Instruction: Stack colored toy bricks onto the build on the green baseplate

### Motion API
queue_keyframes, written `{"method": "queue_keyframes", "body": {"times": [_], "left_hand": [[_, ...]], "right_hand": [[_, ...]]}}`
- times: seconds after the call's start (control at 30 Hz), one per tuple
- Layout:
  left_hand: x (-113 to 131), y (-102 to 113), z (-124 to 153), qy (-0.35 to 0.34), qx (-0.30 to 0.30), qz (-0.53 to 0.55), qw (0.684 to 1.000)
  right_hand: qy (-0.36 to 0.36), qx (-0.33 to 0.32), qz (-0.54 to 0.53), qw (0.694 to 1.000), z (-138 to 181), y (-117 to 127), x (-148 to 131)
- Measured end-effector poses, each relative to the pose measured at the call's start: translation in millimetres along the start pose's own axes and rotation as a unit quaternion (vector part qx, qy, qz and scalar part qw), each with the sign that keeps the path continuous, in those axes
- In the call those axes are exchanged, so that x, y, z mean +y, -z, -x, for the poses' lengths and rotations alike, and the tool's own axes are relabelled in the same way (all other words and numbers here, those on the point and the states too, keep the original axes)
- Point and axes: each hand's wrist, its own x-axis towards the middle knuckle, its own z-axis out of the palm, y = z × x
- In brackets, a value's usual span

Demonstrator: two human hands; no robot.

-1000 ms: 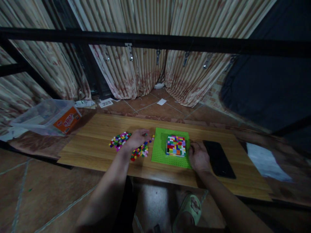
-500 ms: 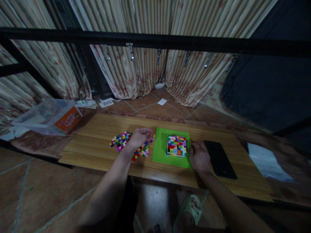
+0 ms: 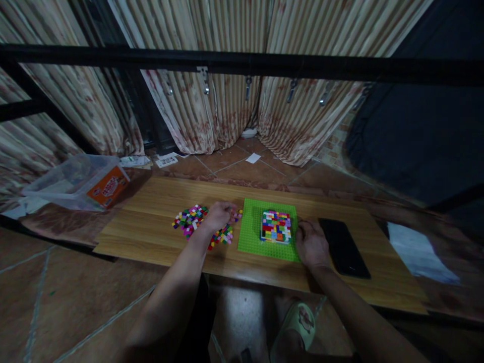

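A green studded baseplate [image 3: 249,237] lies on the wooden table, bearing a square block of multicoloured toy bricks [image 3: 276,226]. To its left spreads a pile of small loose bricks [image 3: 191,219]. My left hand [image 3: 218,217] is over the right part of this pile, fingers curled and pinched together; what they hold is too small to make out. At the right edge of the baseplate rests my right hand [image 3: 312,244], its fingers bent and closed, the thumb side against the plate. Whether anything is within those fingers is hidden.
A black phone or tablet [image 3: 344,247] lies right of my right hand on the wooden table [image 3: 143,217]. Beyond the left end stands a clear plastic box [image 3: 71,189] with an orange label. A paper sheet [image 3: 421,252] is at the right. A black bar [image 3: 242,63] crosses ahead.
My left hand has turned slightly, its fingers drawn lower and closer together over the loose bricks. My right hand stays beside the baseplate. The brick block looks the same.
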Motion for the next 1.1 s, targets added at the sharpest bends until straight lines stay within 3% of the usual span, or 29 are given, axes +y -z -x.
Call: {"method": "queue_keyframes", "body": {"times": [0.27,0.6,0.73,0.87,1.1], "left_hand": [[-5,6,-5,-0.059,-0.018,-0.127,0.99],[-2,14,-5,-0.033,0.027,-0.158,0.986],[-1,26,-4,-0.081,0.061,-0.23,0.968],[0,33,2,-0.116,0.053,-0.292,0.948],[1,25,11,-0.124,0.041,-0.409,0.903]], "right_hand": [[-0.012,0.0,-0.002,1.0,0,4,-5],[-0.01,-0.002,0.001,1.0,0,2,-3],[0.0,-0.006,0.002,1.0,0,2,-2],[0.004,0.005,0.005,1.0,0,2,-2],[0.002,0.008,0.003,1.0,0,3,-3]]}}
